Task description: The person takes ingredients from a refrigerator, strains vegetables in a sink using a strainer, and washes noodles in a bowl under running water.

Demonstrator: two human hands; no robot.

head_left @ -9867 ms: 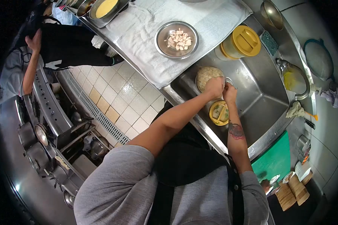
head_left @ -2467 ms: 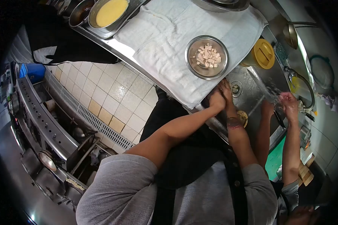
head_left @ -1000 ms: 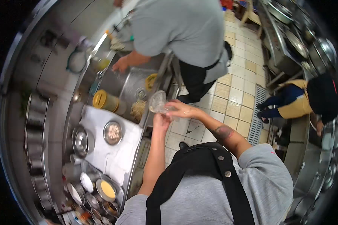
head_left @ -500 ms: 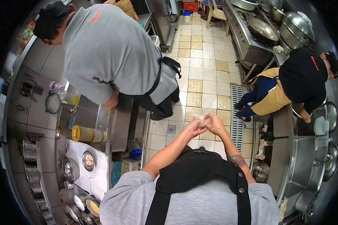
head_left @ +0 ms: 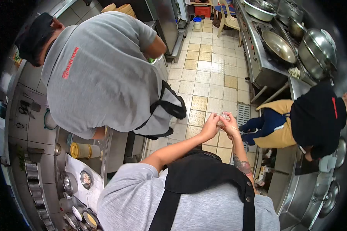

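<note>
Both of my hands are raised in front of my chest, over the tiled floor (head_left: 204, 79). Between them is a small, crumpled, clear plastic bag (head_left: 221, 117). My left hand (head_left: 209, 127) pinches it from one side, and my right hand (head_left: 230, 125) has its fingers closed on the other side. Whether anything is inside the bag cannot be made out at this size.
A person in grey (head_left: 108, 73) bends over the left counter. Another in black (head_left: 316, 115) leans over the right sink. A wok (head_left: 279, 46) and a large steamer pot (head_left: 318, 50) stand on the stove. On a white cloth (head_left: 90, 194) sits a metal bowl (head_left: 86, 179).
My hands have shifted slightly right with the bag. The person in grey has moved closer and now reaches one arm toward the aisle. The person in black appears lower in the view.
</note>
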